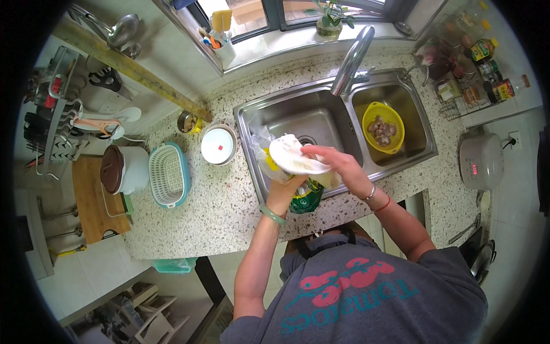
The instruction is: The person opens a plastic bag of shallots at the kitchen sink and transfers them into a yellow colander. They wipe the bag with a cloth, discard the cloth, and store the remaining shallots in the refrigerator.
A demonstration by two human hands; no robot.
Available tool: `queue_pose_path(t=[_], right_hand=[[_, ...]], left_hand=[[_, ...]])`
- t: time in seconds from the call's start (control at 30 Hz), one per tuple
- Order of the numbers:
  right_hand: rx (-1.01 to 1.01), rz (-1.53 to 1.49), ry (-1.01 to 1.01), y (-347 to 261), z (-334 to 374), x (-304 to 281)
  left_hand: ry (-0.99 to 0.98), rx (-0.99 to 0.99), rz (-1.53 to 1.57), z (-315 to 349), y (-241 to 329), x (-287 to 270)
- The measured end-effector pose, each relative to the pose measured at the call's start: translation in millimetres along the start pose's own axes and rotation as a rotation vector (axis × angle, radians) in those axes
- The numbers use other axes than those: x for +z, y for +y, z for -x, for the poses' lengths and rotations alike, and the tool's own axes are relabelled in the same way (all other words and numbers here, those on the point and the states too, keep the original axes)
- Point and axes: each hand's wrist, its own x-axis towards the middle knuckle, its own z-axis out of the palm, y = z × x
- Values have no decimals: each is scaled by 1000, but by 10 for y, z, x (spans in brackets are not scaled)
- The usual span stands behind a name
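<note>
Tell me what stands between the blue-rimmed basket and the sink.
In the head view, a round white container stands on the speckled counter between the blue-rimmed basket and the sink.

Head cam, L of pair, fisheye: looks dwn from above fingers point(327, 153), fairly nr; window point(240, 16) beyond 'em, wearer's shirt point(366, 298) this side.

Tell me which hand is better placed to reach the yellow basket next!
Probably the right hand: it's nearer the yellow basket in the right sink basin, though it's touching the white thing. The left hand is farther away.
</note>
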Motion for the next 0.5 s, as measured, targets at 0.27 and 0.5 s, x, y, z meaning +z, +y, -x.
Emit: queue_pose_path(t=[0.27,0.5], right_hand=[[224,-224,280,550,-62,160],[260,-223,409,231,-19,-76]], left_hand=[[-67,93,-532,33,52,217],[11,-11,-113,61,-24,12]])
